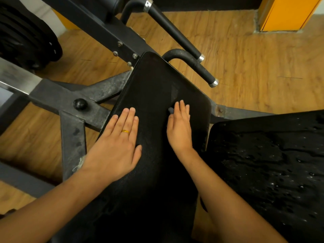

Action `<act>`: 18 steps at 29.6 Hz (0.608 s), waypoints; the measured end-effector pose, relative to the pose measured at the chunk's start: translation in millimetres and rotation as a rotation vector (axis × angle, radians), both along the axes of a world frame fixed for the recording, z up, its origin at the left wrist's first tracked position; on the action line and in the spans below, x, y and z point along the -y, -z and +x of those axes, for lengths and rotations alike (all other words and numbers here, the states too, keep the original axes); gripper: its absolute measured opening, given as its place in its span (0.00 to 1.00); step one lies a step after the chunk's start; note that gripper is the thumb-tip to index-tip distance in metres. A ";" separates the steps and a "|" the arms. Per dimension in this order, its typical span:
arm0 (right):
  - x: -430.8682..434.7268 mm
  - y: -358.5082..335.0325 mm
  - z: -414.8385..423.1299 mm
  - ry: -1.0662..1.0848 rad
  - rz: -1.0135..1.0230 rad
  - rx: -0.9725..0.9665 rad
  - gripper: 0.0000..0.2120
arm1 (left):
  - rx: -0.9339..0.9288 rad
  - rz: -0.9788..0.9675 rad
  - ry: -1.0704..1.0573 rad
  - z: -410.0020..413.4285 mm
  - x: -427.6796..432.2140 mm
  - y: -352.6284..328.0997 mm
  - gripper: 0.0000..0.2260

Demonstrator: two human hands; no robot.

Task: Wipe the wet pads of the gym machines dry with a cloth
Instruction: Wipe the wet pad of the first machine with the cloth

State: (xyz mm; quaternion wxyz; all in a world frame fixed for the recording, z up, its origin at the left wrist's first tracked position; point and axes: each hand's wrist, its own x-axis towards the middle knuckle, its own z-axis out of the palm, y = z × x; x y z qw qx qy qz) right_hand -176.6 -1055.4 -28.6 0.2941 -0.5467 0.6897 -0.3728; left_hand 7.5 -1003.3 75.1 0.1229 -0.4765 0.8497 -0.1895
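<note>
- Head view, hands: the left hand (pixel 115 144), wearing a ring (pixel 125 131), lies flat with straight fingers on the centre pad (pixel 154 81). The right hand (pixel 180 128) rests on the same pad, tilted onto its edge, fingers straight. Neither hand grasps anything.
- Head view, pads: the centre pad sits directly under both hands and looks matte, with one paler streak just beyond the right fingertips. The side pad (pixel 271 163), at lower right, carries beads and pools of water and lies just beside the right forearm.
- Head view, cloth: no separate cloth can be made out. The speckled surface under the palms may be a dark one spread over the pad, but this cannot be told.
- Risk: if the palms are bare, sweeping would probably smear moisture, not lift it.
- Risk: the right forearm, passing close to the side pad, could pick up droplets and carry them back onto the centre pad.
- Surroundings: frame (pixel 73 137), handles (pixel 175 27), wood floor (pixel 245 58).
</note>
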 end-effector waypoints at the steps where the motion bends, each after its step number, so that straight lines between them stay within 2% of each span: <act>1: 17.5 -1.0 -5.4 0.031 0.015 0.013 0.25 | -0.001 0.000 -0.002 -0.1 0.1 -0.1 0.34; 6: 75.3 -9.8 -22.8 0.113 0.088 0.068 0.24 | 0.013 0.002 -0.003 -1.1 -0.2 -1.5 0.34; 10: 38.8 -11.9 -4.6 0.108 0.053 0.065 0.25 | 0.009 0.001 -0.001 -0.5 -0.2 -0.9 0.34; 13: 10.5 -21.8 22.4 -0.010 -0.054 0.046 0.24 | 0.005 -0.003 0.001 0.7 0.6 -0.9 0.34; 18: 21.8 -32.7 24.1 -0.196 -0.162 0.014 0.24 | 0.006 0.003 0.004 -2.5 0.6 0.3 0.34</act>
